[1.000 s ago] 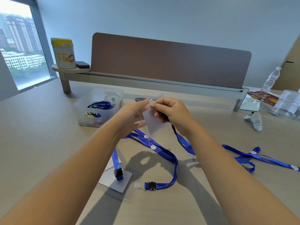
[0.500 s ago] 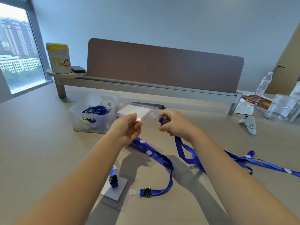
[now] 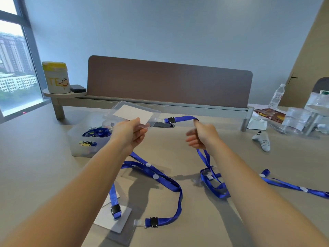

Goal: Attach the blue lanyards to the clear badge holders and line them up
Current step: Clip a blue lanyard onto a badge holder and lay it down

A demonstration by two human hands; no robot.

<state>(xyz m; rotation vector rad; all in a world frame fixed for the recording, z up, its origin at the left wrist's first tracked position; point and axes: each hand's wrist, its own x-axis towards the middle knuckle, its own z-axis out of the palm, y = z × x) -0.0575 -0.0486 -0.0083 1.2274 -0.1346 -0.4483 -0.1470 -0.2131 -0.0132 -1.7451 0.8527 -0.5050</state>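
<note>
My left hand [image 3: 130, 135] pinches a clear badge holder [image 3: 133, 113] with a white card inside, held flat above the table. A blue lanyard [image 3: 183, 119] is clipped to the holder's right edge and loops over my right hand [image 3: 202, 135], which grips the strap; the strap hangs down to the table. A second blue lanyard [image 3: 160, 177] lies on the table, one end clipped to another badge holder [image 3: 114, 220] near the front. A third lanyard [image 3: 292, 186] trails to the right.
A translucent bin [image 3: 85, 136] with more lanyards stands at the left. A brown divider panel [image 3: 169, 81] and shelf cross the back, with a yellow-lidded canister [image 3: 56, 78]. A white controller [image 3: 263, 139], bottles and plastic containers [image 3: 299, 120] sit at the right.
My hands have moved apart. The holder has turned flat in my left hand, and my right hand has slid along the strap away from the clip, drawing it out.
</note>
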